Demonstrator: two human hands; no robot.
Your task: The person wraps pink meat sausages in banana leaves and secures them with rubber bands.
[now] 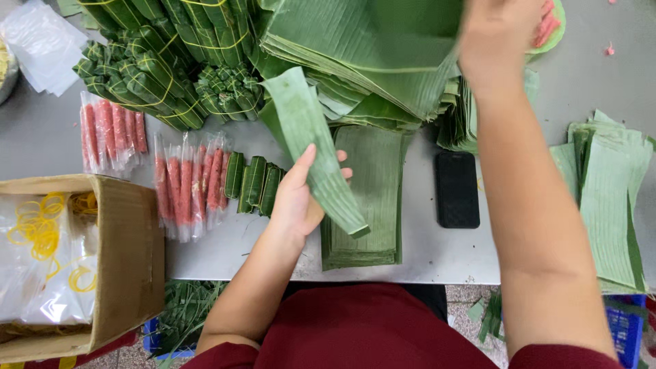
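Left hand grips leaf strip over bench; right hand far, holding big leaf atop stack.

Banana leaf strip: long narrow cut piece, green with fine parallel ribs, paler on the face toward the camera. Held tilted, upper end near the big leaf pile, lower end pointing down-right with a squared cut edge. Left hand grips it mid-length, thumb on top, fingers wrapped behind. It hangs above a flat stack of cut leaf rectangles lying squared up near the front edge of the tabletop. Large banana leaf pile: broad sheets layered loosely at the back of the tabletop; right hand sits on its right edge, fingers blurred.
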